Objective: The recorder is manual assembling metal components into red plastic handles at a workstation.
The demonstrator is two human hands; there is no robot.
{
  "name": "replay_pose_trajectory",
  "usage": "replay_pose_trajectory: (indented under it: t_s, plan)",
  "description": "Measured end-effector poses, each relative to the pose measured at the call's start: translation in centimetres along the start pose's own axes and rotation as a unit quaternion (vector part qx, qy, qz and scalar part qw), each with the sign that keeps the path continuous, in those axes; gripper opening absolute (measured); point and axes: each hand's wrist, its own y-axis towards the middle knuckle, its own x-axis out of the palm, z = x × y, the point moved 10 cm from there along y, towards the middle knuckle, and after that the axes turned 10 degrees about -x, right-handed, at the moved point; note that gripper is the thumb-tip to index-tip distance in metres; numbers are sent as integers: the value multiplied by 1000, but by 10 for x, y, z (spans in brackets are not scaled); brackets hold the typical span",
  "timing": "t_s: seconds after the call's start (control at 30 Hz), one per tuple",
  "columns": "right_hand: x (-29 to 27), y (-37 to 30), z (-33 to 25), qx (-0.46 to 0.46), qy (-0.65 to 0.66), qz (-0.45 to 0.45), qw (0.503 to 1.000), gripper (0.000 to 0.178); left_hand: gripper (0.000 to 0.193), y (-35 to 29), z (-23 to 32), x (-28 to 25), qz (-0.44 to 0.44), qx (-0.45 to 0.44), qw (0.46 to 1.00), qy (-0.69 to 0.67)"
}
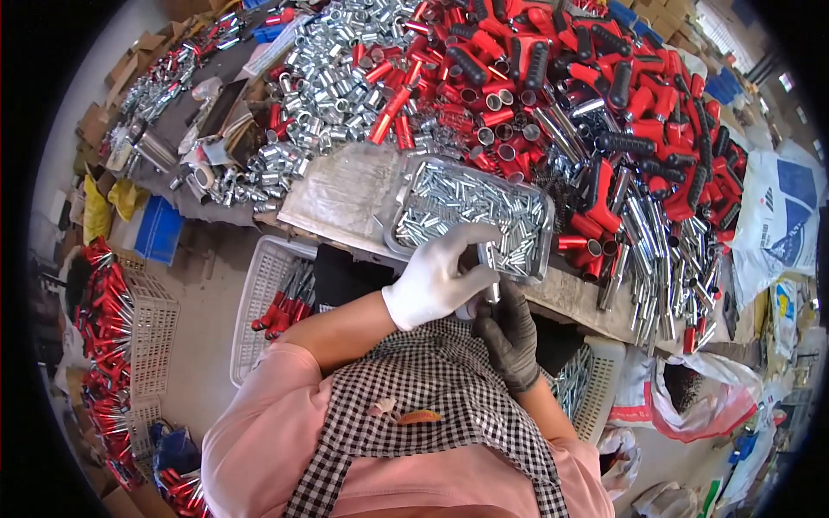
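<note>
Pink shirt [406, 483] nearest; metal piece [493, 292] in left hand [443, 272], beside right hand [509, 339].

Over a wooden-topped counter [341, 190], the white-gloved left hand [445, 274] pinches a slim, shiny silver metal piece [491, 281] in its fingers, while the dark-grey-gloved right hand [509, 341] is curled just beside the piece's lower end, its exact grip partly hidden. Next to the left hand sits a clear rectangular plastic tray [547, 226] filled with short silver metal pins [466, 203]. Behind the tray are heaped short silver metal sleeves [332, 91] to the left and red-and-black handles [635, 104] to the right, with long silver metal tubes [643, 250] lying near the right edge.
</note>
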Motion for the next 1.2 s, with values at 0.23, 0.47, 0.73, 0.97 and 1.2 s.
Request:
replay_pose_trajectory:
  t_s: [0.23, 0.47, 0.73, 0.97, 1.2]
  plan:
    - [-1, -3, 19, 78, -29, 19, 996, 46, 41, -1, 1, 6, -4, 15, 1000, 13]
    - [1, 24, -2, 11, -60, 11, 998, 39, 29, 18, 3, 7, -58, 0, 998, 0]
    - [-1, 41, -13, -59, -115, -44, 991, 43, 29, 26, 20, 5, -30, 55, 997, 55]
    - [-19, 33, 6, -21, -57, 16, 998, 36, 31, 24, 25, 8, -11, 91, 995, 48]
    - [-14, 48, 2, 12, -35, 15, 999, 43, 29, 25, 24, -4, -44, 89, 995, 29]
